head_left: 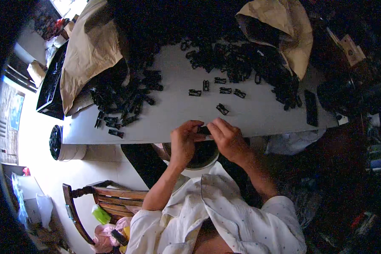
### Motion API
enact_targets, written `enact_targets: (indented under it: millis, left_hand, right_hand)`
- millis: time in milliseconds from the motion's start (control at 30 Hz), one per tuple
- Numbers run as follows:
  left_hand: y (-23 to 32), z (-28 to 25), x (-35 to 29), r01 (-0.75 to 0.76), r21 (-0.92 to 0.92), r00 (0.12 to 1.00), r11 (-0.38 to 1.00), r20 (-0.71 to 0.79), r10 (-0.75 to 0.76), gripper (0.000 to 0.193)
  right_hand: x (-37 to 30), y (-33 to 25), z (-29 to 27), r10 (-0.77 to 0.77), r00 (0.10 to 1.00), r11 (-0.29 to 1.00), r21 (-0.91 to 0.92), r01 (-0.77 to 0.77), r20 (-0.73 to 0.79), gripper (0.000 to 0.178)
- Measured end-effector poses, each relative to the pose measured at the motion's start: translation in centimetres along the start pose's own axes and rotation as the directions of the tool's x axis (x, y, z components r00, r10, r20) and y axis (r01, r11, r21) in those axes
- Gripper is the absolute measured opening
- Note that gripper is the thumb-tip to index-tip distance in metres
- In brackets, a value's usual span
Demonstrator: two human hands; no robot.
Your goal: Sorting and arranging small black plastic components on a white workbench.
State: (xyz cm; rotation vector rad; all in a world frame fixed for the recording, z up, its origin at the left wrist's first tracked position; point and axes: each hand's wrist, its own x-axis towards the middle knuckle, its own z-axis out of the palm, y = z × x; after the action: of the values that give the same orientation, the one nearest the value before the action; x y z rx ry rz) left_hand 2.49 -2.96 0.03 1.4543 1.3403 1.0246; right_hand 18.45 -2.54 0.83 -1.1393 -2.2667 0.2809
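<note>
At the table's near edge, my left hand (185, 139) and my right hand (227, 139) meet around a small black plastic part (204, 130). Fingers of both are closed on it, and its shape is partly hidden by them. Just beyond lies a single black plastic piece (222, 109) on the white table (165, 114). Several similar pieces (225, 90) are scattered farther back, in front of a large dark heap (228, 59). To the left, a pile of longer black parts (122, 101) reaches toward the near edge, with one part (116, 133) at the front.
Brown paper sacks stand at the left (89, 55) and the right (292, 34) of the table. Below my hands is a round bucket (203, 161). A dark flat bar (311, 108) lies at the right. A wooden chair (118, 199) and a white bucket (72, 151) stand on the left.
</note>
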Motion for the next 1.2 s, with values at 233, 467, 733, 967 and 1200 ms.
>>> enact_targets:
  millis: [233, 467, 733, 967, 1200]
  left_hand:
    - [-0.1, 0.1, -0.1, 0.118, -0.331, 0.993, 0.936, 0.06, -0.104, 0.017]
    - [0.5, 0.1, -0.6, 0.206, -0.554, 0.977, 0.806, 0.073, -0.2, 0.014]
    - [1.6, 0.9, -1.3, 0.037, -0.188, 0.999, 0.981, -0.029, -0.044, 0.014]
    - [0.1, 1.3, -1.7, 0.011, -0.24, 0.997, 0.971, -0.069, -0.028, 0.014]
    - [0.6, 0.2, -2.9, 0.079, -0.59, 0.995, 0.803, -0.008, -0.104, 0.017]
  right_hand:
    - [0.3, -0.2, -0.6, -0.038, 0.999, 0.997, -0.068, 0.04, 0.018, 0.022]
    - [0.2, -0.7, -1.3, -0.069, 0.997, 0.993, -0.098, 0.071, 0.026, 0.025]
    - [0.3, -1.7, -1.2, -0.044, 0.992, 0.96, -0.269, 0.074, 0.115, 0.024]
    - [-0.8, -2.1, 0.2, -0.03, 0.994, 0.999, 0.01, 0.031, -0.103, 0.031]
    - [-0.7, -1.3, 0.2, 0.279, 0.96, 0.844, 0.471, -0.257, 0.022, 0.032]
